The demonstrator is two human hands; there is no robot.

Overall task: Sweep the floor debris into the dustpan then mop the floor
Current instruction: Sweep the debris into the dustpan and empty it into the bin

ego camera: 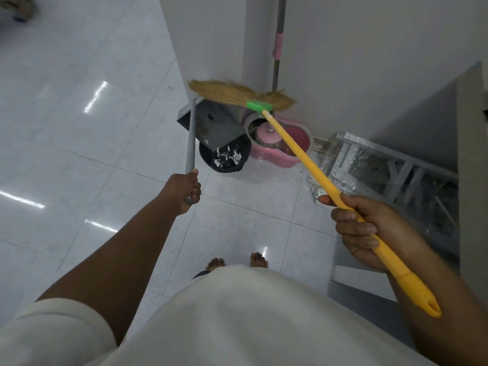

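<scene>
The grey dustpan [216, 122] hangs tipped, mouth down, over a black bin [211, 159] standing on the floor [79, 128] at the far middle, at the foot of a wall corner. White paper scraps [229, 157] lie inside the bin. The left hand [184, 192] is clenched round the near end of the pan's long grey handle [191, 138], arm stretched forward. Just above the pan is the broom [303, 157], held off the floor: its straw bristles [224, 92] fan out to the left over the pan's far edge, with a green collar where they meet the yellow stick. The right hand [369, 228] grips that stick near its near end, fingers wrapped round it. Right behind the bin sits a pink mop bucket [295, 138], and the mop pole [277, 48] with a pink grip rises from it along the wall [369, 62]. Farther right, a metal frame [396, 167] wrapped in clear plastic lies on the floor. Bare feet [237, 261] show on the pale tiles, near, below the hands.
</scene>
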